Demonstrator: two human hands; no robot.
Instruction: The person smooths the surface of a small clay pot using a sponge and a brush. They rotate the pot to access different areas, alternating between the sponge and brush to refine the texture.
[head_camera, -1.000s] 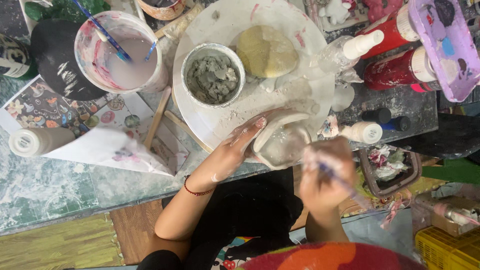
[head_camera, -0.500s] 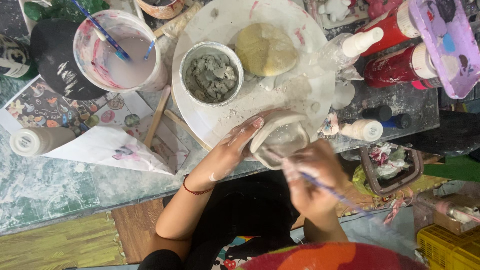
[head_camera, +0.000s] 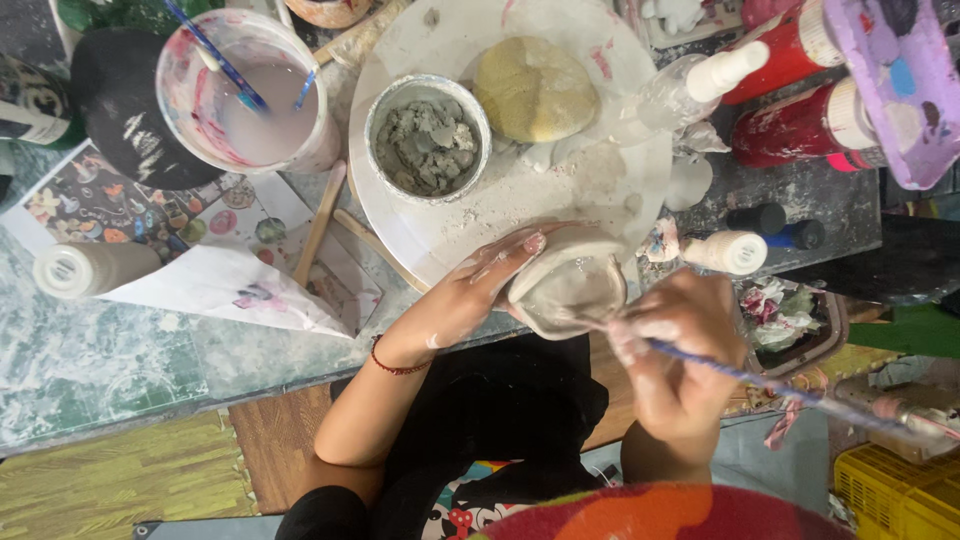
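Your left hand (head_camera: 470, 295) cupped the clay pot (head_camera: 570, 285) at the round board's (head_camera: 520, 190) 6 o'clock edge, fingers pressed to its wall. Right hand (head_camera: 680, 355) pinched the brush (head_camera: 760, 378) inside it. Risk: wet wall could dent under squeeze, or the pot tip off the bench.

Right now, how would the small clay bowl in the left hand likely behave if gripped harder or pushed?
The clay bowl looks pale, wet and thin-walled, so it would probably dent or warp rather than stay stiff. Its surface and the left hand are slip-smeared, so it is likely slippery. With the right hand working a brush inside it, a hard push might tear the rim.
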